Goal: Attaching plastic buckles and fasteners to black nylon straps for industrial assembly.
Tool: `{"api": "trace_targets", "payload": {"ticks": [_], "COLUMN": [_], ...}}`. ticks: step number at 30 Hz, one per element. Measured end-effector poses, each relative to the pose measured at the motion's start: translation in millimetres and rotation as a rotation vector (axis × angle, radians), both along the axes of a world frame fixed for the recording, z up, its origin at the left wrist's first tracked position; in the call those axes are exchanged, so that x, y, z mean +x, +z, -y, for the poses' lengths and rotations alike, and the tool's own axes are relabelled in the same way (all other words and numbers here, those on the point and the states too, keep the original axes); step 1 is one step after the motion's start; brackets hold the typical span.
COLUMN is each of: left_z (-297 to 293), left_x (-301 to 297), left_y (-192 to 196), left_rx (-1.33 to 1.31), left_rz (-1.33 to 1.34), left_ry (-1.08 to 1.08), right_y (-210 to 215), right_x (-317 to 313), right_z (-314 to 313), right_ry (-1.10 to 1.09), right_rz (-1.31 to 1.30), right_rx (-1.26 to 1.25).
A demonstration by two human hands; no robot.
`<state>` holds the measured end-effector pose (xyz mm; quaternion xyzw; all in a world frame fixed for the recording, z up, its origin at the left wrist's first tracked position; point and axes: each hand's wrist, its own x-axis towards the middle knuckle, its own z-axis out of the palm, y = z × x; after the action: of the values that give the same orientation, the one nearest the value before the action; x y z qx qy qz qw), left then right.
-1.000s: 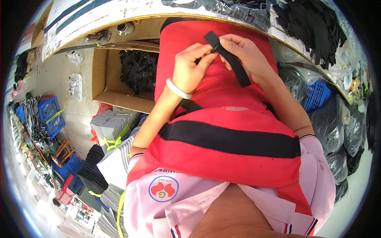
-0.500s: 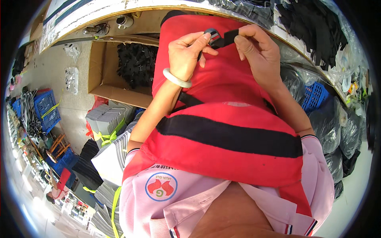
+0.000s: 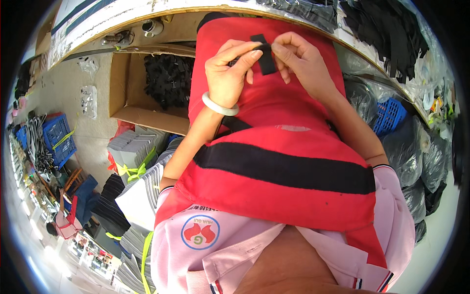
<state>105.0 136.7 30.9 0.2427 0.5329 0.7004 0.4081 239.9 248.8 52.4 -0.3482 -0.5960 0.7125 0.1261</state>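
Note:
Over my lap, my left hand (image 3: 227, 71) is closed in a pinch at a small black plastic buckle, most of it hidden behind the fingers. A short black webbing strap (image 3: 267, 62) lies at the buckle, one end reaching up and the other hanging down toward me. Whether it runs through the slots is too small to make out. My right hand (image 3: 303, 61) pinches at the strap's right side with thumb and forefinger, its other fingers loosely bent. Beneath both hands is the red apron (image 3: 274, 103).
An open cardboard box (image 3: 147, 117) of small black pieces stands left of my lap. The worktable (image 3: 205, 9) runs along the far side, with a pile of black straps (image 3: 387, 34) at right. Grey foam sheets (image 3: 132, 147) are stacked at left; black plastic bags (image 3: 401, 157) lie right.
The strap has gone from pointing sideways in my right hand to lying across the buckle, upright. My right hand has moved left, close to my left. A person at far left has shifted.

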Motion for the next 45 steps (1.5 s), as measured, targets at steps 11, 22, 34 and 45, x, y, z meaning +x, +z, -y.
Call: {"api": "trace_targets", "payload": {"ticks": [11, 22, 34, 45], "left_z": [17, 54, 91, 19], "left_x": [-1, -25, -54, -16], "left_y": [10, 42, 8, -18], "left_rx": [0.057, -0.137, -0.300, -0.112], "left_rz": [-0.158, -0.292, -0.059, 0.463], "left_ry": [-0.180, -0.207, 0.061, -0.219], "right_y": [4, -16, -18, -15], "right_x": [4, -13, -25, -7], "right_z": [-18, -2, 27, 2], "right_ry": [0.071, 0.121, 0.438, 0.208], "right_rz": [-0.023, -0.152, -0.003, -0.010], "right_rx": [0.117, -0.025, 0.066, -0.186]}}
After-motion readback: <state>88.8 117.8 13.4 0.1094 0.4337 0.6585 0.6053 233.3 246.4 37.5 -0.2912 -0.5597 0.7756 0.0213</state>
